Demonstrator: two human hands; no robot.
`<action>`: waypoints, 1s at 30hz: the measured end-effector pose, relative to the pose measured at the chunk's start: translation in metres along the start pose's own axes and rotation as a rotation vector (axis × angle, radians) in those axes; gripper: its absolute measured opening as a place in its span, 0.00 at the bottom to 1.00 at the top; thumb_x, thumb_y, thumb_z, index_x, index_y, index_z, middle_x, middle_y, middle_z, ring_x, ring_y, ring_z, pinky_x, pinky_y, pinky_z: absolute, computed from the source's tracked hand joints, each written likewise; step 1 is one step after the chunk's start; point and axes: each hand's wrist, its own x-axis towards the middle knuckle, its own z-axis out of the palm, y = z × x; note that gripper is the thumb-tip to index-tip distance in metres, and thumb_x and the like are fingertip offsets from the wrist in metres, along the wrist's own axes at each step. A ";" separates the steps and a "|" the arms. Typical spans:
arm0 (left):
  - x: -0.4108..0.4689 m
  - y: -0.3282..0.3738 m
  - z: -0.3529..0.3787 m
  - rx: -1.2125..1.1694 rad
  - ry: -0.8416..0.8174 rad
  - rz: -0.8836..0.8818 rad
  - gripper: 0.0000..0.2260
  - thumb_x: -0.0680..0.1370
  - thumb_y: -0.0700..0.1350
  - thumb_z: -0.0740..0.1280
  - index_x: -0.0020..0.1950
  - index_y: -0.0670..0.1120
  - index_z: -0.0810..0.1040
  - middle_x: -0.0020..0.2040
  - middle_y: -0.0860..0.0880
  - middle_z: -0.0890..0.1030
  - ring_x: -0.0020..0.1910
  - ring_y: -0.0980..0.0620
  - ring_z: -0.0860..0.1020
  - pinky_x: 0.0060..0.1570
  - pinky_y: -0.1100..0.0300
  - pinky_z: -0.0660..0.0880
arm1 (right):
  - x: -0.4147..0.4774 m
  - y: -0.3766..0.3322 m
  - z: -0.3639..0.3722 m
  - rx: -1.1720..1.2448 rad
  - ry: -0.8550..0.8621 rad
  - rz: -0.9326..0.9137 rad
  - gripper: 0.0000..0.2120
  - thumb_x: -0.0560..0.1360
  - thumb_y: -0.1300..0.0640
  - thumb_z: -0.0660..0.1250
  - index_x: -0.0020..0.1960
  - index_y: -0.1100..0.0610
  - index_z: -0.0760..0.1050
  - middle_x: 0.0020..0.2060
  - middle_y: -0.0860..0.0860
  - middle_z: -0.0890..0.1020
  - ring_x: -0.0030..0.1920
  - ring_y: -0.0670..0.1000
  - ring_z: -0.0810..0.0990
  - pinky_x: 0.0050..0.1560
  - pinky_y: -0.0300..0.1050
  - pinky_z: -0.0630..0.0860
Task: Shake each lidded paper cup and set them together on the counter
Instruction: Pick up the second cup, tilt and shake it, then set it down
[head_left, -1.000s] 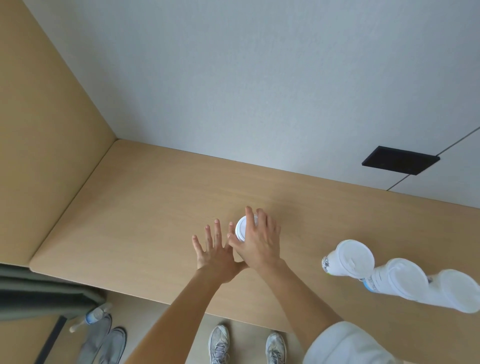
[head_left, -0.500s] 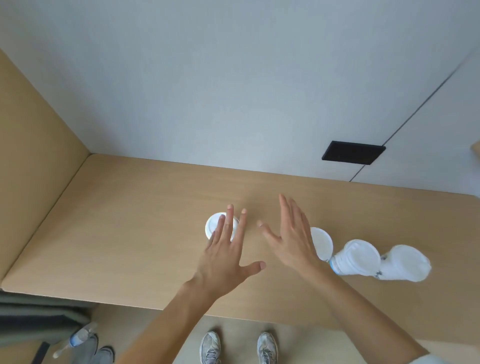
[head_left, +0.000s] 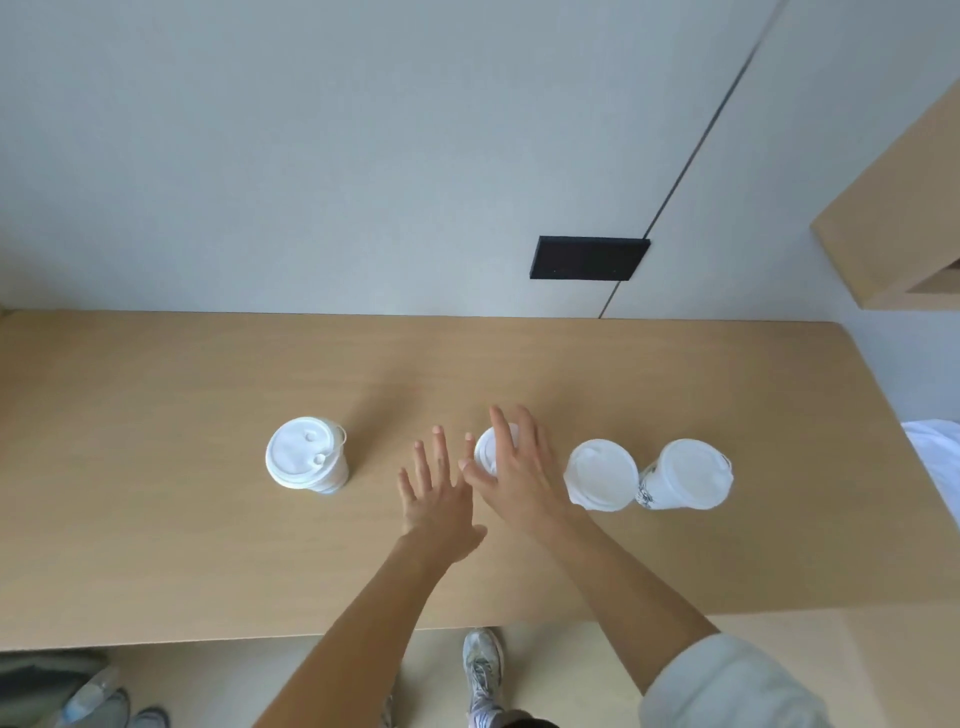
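Several white lidded paper cups stand upright on the wooden counter (head_left: 182, 519). One cup (head_left: 305, 454) stands alone at the left. My right hand (head_left: 514, 473) hovers with spread fingers over a second cup (head_left: 487, 452), covering most of its lid; whether it touches the lid I cannot tell. My left hand (head_left: 439, 493) is open just left of that cup, fingers apart, holding nothing. Two more cups (head_left: 601, 475) (head_left: 685, 474) stand side by side to the right, nearly touching.
A grey wall with a black rectangular plate (head_left: 588, 257) backs the counter. A wooden shelf (head_left: 893, 228) juts out at the upper right. The counter's front edge runs below my forearms, with shoes (head_left: 483, 670) and a bottle (head_left: 85, 699) on the floor.
My hands left the left cup standing alone and moved right. The right hand now covers the nearest cup of the right group, with the left hand beside it. The view shifted right.
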 end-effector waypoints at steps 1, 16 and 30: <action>0.003 0.002 0.001 0.011 0.004 -0.011 0.55 0.77 0.64 0.67 0.75 0.52 0.20 0.67 0.41 0.12 0.80 0.33 0.29 0.78 0.33 0.43 | 0.001 0.001 0.001 0.006 -0.004 -0.014 0.35 0.76 0.42 0.71 0.76 0.60 0.72 0.70 0.64 0.75 0.65 0.66 0.77 0.61 0.58 0.79; -0.078 -0.044 0.027 -0.033 0.007 -0.101 0.52 0.78 0.66 0.64 0.80 0.50 0.26 0.79 0.41 0.23 0.81 0.35 0.30 0.80 0.34 0.46 | -0.064 -0.048 0.026 0.081 -0.043 -0.173 0.34 0.75 0.46 0.71 0.77 0.62 0.71 0.71 0.65 0.75 0.65 0.66 0.77 0.63 0.59 0.79; -0.117 -0.072 0.051 -0.108 -0.049 -0.053 0.49 0.79 0.67 0.61 0.76 0.53 0.22 0.81 0.39 0.27 0.82 0.34 0.34 0.79 0.35 0.48 | -0.110 -0.068 0.048 0.038 -0.097 -0.119 0.38 0.80 0.38 0.67 0.82 0.59 0.64 0.78 0.66 0.66 0.74 0.66 0.70 0.71 0.59 0.73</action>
